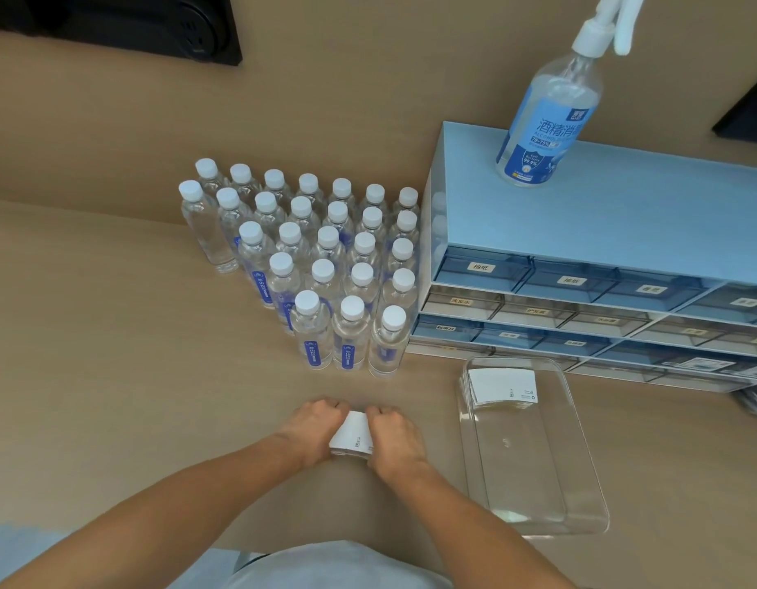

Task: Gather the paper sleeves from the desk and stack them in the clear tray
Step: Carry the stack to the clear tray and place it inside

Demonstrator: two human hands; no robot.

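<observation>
A small stack of white paper sleeves (352, 435) lies on the desk near its front edge, squeezed between both my hands. My left hand (313, 427) grips its left side and my right hand (395, 435) grips its right side, fingers curled over the far edge. To the right stands the clear tray (580, 495), long side running away from me. Another pile of white sleeves (502, 386) lies flat in the tray's far end. The near part of the tray holds nothing.
Several small water bottles (325, 265) with white caps stand in rows beyond my hands. A blue drawer cabinet (602, 265) sits behind the tray, with a spray bottle (546, 121) on top. A black object (754, 401) lies at the right edge.
</observation>
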